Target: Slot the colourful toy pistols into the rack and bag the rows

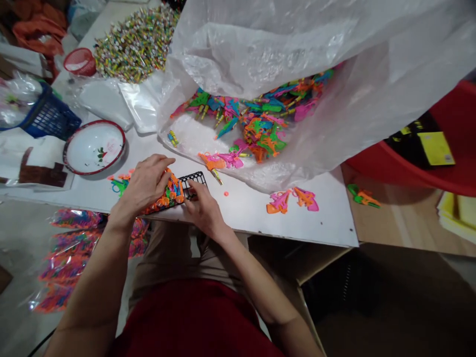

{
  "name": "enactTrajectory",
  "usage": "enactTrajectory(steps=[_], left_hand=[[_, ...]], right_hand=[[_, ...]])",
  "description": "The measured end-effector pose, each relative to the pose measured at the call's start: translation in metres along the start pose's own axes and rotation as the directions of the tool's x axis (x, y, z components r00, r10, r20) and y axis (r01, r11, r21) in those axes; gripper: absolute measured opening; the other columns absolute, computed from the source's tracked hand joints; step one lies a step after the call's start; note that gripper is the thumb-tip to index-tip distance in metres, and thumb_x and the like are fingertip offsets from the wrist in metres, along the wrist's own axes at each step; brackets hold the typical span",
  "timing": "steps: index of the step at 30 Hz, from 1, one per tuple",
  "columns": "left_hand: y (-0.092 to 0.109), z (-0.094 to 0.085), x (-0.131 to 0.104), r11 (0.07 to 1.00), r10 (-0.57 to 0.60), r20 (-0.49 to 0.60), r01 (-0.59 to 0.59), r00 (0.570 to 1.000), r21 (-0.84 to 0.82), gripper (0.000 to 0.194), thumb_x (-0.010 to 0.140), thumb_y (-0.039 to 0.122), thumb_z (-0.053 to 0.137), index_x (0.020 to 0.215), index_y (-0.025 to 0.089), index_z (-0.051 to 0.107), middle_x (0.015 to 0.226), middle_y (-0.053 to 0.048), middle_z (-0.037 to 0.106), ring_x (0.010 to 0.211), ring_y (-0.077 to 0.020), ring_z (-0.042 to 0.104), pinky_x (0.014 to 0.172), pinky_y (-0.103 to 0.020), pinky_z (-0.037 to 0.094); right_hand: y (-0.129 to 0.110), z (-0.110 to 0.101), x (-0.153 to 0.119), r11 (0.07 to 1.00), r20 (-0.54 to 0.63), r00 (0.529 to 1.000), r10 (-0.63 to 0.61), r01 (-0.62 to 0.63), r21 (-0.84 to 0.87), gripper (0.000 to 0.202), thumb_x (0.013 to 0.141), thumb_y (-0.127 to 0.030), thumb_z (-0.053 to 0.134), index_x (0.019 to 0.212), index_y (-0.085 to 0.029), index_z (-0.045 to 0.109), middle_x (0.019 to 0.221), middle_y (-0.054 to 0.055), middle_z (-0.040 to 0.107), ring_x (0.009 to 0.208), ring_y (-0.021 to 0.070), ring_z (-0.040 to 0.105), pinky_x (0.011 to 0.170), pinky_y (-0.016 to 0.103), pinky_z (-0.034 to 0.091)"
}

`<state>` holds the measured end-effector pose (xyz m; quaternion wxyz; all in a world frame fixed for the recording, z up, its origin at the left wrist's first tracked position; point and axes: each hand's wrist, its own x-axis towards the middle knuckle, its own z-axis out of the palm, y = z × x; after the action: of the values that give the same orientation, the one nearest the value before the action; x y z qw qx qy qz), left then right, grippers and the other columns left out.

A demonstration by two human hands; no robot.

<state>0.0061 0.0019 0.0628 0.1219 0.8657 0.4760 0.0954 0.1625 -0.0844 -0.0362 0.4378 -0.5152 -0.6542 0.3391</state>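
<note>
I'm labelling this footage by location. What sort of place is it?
Probably a small toy-packing workshop: a big plastic sack of colourful plastic toys, and filled clear bags lying on the floor.

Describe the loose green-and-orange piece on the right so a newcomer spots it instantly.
Find the big red tub at the right of the view, then the brown wooden surface just below it. The small green-and-orange plastic piece lies there, near the white tabletop's edge. The pink-and-orange pieces to its left lie on white and show no green.
</note>
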Motion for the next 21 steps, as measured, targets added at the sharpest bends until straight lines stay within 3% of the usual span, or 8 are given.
enactTrajectory(steps=[3, 6, 9, 12, 18, 21], left_hand=[[0.001, 0.000, 0.000, 1.000, -0.014, -0.005, 0.014, 1.000, -0.010, 0.041, 0.091, 0.028, 0.037, 0.123, 0.014, 0.058, 0.120, -0.013, 0.059, 0.112, -0.0263, 0.056, 0.101, -0.044, 0.042], [0.001, 0.002, 0.000, 1.000, -0.006, -0.014, 0.006, 1.000, -0.023, 0.041, 0.091, 0.028, 0.037, 0.124, 0.014, 0.057, 0.120, -0.013, 0.059, 0.113, -0.0261, 0.055, 0.101, -0.044, 0.042], [0.000, 0.004, -0.001, 1.000, -0.004, -0.018, 0.003, 1.000, -0.023, 0.042, 0.091, 0.029, 0.037, 0.124, 0.013, 0.057, 0.120, -0.013, 0.059, 0.113, -0.0262, 0.055, 0.102, -0.043, 0.041], [0.000, 0.005, -0.001, 1.000, -0.011, -0.017, 0.010, 1.000, -0.027, 0.041, 0.091, 0.028, 0.037, 0.124, 0.014, 0.057, 0.121, -0.013, 0.059, 0.113, -0.0256, 0.055, 0.102, -0.042, 0.040], [-0.002, 0.001, 0.000, 0.999, 0.033, 0.012, -0.033, 0.999, -0.032, 0.041, 0.092, 0.029, 0.037, 0.125, 0.015, 0.057, 0.121, -0.012, 0.060, 0.114, -0.0243, 0.056, 0.101, -0.041, 0.042], [-0.003, -0.002, -0.001, 0.998, 0.055, 0.014, -0.055, 0.998, -0.030, 0.042, 0.091, 0.031, 0.038, 0.123, 0.015, 0.059, 0.119, -0.012, 0.061, 0.111, -0.0253, 0.058, 0.098, -0.041, 0.044]], right_hand=[[-0.005, 0.003, 0.001, 0.993, -0.001, 0.993, -0.115, 0.115, 0.027, 0.043, 0.092, -0.011, 0.039, 0.132, -0.021, 0.046, 0.125, 0.012, 0.058, 0.120, 0.0197, 0.052, 0.102, 0.039, 0.045], [-0.005, 0.001, 0.003, 0.985, 0.046, 0.984, -0.173, 0.173, 0.010, 0.040, 0.090, -0.014, 0.044, 0.130, -0.018, 0.048, 0.125, 0.014, 0.058, 0.121, 0.0210, 0.052, 0.103, 0.039, 0.046], [-0.001, -0.004, 0.004, 0.986, 0.135, 0.977, -0.168, 0.169, 0.001, 0.043, 0.089, -0.021, 0.053, 0.131, -0.017, 0.046, 0.128, 0.014, 0.056, 0.121, 0.0226, 0.052, 0.102, 0.039, 0.046], [0.002, -0.004, 0.005, 0.992, 0.187, 0.975, -0.122, 0.127, -0.012, 0.036, 0.094, -0.021, 0.046, 0.130, -0.019, 0.047, 0.125, 0.012, 0.058, 0.117, 0.0200, 0.054, 0.100, 0.036, 0.047], [0.000, 0.005, 0.004, 0.992, 0.174, 0.977, -0.122, 0.124, -0.006, 0.036, 0.095, -0.017, 0.042, 0.130, -0.014, 0.047, 0.120, 0.015, 0.060, 0.112, 0.0216, 0.056, 0.096, 0.037, 0.049], [0.004, -0.008, 0.003, 0.983, 0.170, 0.969, -0.181, 0.174, 0.054, 0.039, 0.094, -0.022, 0.049, 0.132, -0.015, 0.046, 0.122, 0.014, 0.059, 0.113, 0.0207, 0.056, 0.097, 0.035, 0.048]])
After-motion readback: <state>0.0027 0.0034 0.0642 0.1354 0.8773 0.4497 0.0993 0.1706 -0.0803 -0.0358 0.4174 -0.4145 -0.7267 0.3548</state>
